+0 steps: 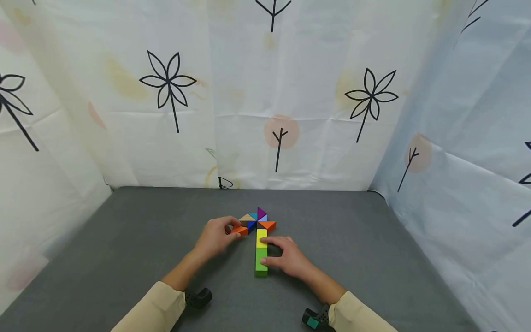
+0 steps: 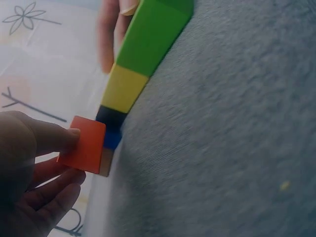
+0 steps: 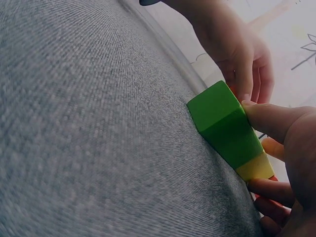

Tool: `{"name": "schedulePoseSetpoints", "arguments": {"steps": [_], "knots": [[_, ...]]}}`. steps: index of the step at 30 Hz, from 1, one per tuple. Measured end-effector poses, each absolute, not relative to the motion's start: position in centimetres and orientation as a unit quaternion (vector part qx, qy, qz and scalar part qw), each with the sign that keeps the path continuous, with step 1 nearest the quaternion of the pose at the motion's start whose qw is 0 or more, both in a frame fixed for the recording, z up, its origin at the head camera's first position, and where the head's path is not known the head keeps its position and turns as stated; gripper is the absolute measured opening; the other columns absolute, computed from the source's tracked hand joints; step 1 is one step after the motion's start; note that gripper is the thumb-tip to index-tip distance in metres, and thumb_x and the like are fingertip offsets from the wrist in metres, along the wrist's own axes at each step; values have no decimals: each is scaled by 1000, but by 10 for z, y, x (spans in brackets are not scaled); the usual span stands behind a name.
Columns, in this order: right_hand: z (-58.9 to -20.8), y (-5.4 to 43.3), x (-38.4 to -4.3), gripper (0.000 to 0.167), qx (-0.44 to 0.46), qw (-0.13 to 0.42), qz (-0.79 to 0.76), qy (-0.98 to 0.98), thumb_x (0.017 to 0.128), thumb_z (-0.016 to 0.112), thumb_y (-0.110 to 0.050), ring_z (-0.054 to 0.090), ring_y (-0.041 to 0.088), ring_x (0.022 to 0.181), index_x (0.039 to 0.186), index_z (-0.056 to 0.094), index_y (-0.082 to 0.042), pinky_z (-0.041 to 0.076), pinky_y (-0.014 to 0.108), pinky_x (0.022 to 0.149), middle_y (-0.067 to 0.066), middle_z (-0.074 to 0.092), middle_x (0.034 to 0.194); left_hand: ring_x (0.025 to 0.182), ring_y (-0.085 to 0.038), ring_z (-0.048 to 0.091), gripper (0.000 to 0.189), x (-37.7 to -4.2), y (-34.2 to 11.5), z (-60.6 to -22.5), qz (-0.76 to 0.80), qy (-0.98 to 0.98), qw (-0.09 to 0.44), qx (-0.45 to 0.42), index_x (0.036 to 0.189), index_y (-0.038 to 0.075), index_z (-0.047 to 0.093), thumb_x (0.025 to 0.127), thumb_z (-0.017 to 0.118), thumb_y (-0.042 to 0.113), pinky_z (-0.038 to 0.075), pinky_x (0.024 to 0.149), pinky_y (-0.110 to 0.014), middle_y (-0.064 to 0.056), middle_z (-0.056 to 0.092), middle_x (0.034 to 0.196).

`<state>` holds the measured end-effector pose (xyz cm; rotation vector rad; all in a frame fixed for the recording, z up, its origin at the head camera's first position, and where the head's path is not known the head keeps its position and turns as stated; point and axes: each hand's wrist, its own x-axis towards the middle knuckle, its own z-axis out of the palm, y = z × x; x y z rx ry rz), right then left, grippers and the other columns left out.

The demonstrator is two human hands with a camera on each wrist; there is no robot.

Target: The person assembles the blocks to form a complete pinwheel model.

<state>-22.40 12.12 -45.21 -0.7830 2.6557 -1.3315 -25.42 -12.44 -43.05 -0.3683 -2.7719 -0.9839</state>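
Observation:
An orange triangular block (image 1: 240, 230) is pinched between the thumb and fingers of my left hand (image 1: 217, 236). In the left wrist view its flat orange face (image 2: 88, 145) is turned to the camera, beside a blue block (image 2: 113, 138) and a tan one (image 2: 105, 162). My right hand (image 1: 288, 257) rests its thumb on a long green block (image 1: 261, 260) and a finger on the yellow block (image 1: 261, 238) joined end to end with it. Above this stem, small triangular blocks form a fan: purple (image 1: 261, 213), teal (image 1: 253, 215) and a second orange one (image 1: 269, 225).
Grey cloth covers the table (image 1: 352, 240) around the blocks. White patterned fabric (image 1: 240, 92) hangs behind the table and along both sides. Black wrist devices (image 1: 198, 299) are worn at both cuffs, close over the cloth.

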Motion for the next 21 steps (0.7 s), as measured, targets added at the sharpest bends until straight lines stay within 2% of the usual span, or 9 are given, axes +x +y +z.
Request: {"name": "schedulePoseSetpoints", "arguments": {"steps": [7,14,18,21], "knots": [[-452,121,-223,51,-252,38,-427,868,85,76,-34,44,30,119,132,62,-18,35,55,99,4,58,134,75,-14,54,24,-252,-118,-439,-319,-938,50,-127,105,16,72,83,80,20,49,68,-32,3,63,92],[-452,120,-224,51,-252,40,-433,865,85,76,-34,43,31,119,132,62,-17,34,56,100,5,58,134,76,-13,54,22,-246,-125,-439,-321,-938,54,-123,103,20,73,82,80,26,49,66,-30,5,60,91],[-452,121,-224,51,-251,35,-430,867,85,76,-33,44,31,119,131,62,-16,35,56,99,5,58,133,77,-12,56,29,-243,-127,-434,-307,-942,13,-131,111,20,72,84,78,27,50,68,-32,7,62,86],[-452,121,-224,51,-250,33,-430,867,85,76,-34,44,31,119,131,62,-16,35,56,99,6,58,133,78,-12,57,36,-239,-126,-432,-298,-944,-16,-142,118,18,69,85,77,29,51,71,-34,7,64,89]]}}
